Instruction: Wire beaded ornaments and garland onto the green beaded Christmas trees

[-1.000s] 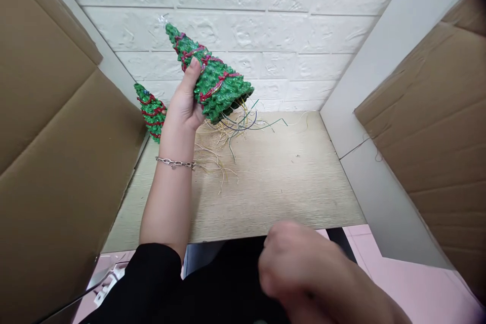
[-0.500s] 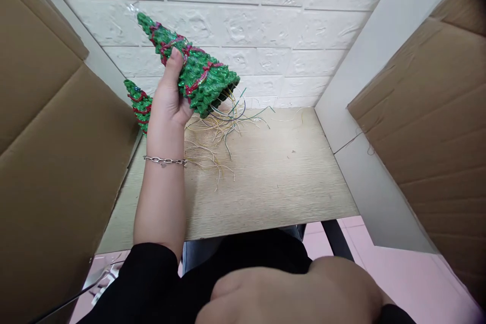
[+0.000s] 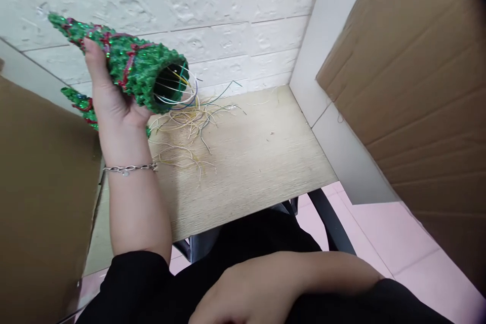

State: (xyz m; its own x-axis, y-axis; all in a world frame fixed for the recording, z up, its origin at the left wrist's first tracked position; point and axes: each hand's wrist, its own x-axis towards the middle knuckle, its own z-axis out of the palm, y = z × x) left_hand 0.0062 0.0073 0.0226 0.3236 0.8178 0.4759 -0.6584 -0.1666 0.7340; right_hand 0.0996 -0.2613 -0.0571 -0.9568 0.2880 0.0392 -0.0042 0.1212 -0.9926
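My left hand (image 3: pixel 114 104) is closed around a green Christmas tree figure (image 3: pixel 132 63) with glittery foliage and red-pink garlands. It lies tilted on its side in the air, its clear tip pointing to the upper left. The hollow base faces right and towards me, and thin white, yellow, green and blue wires show in its opening. Under it, a tangle of loose wires (image 3: pixel 193 121) lies on the table. A second green tree figure (image 3: pixel 81 104) stands behind my left wrist, partly hidden. My right hand (image 3: pixel 243 288) is low in front of my body, its fingers cut off by the frame edge.
The wooden table (image 3: pixel 243 177) meets a white brick-patterned wall (image 3: pixel 228 15) at the back. Brown cardboard (image 3: pixel 41 187) closes off the left, and more cardboard (image 3: pixel 410 96) leans on the white panel (image 3: pixel 334 126) at the right. Pink floor tiles (image 3: pixel 383 233) show beyond the front edge.
The view has turned to the right. The tree in my left hand has tipped further over, so its hollow base now faces me more. My right hand remains low in front of me.
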